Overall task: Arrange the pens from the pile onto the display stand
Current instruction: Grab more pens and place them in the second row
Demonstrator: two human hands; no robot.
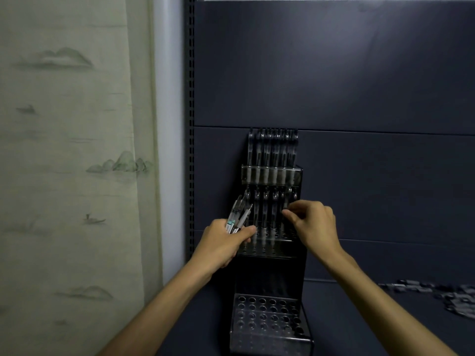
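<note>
The display stand (272,253) is a stepped rack of dark, glossy clear plastic, standing against a matte slate-blue panel wall (359,73). Each of its tiers is a flat plate drilled with rows of round holes; the lowest tier (267,317), below both hands, shows its holes bare and shiny.

The left hand (226,242) grips a small bundle of pens (237,217), fingers and thumb curled round their lower barrels. These pens are slim, pale, translucent cylinders with metal clips, one bearing a teal band, and they fan upward and slightly rightward out of the fist.

Just right of that fist, several pens stand upright in the middle tier (264,242), their whitish grips seated in the holes. Above both hands, a full row of pens (272,160) fills the top tier behind a clear front strip, clips glinting at the tips.

The right hand (313,224) is level with the left, at the right end of the middle row. Its thumb and forefinger are drawn together at the fingertips; whether they pinch a pen there is unclear, as the spot is dark.

Far to the right of the right hand, on the blue shelf surface, lies the blurred pile of pens (442,294). Left of the left hand hangs a pale fabric curtain (72,150) printed with soft ink mountains and a boat.
</note>
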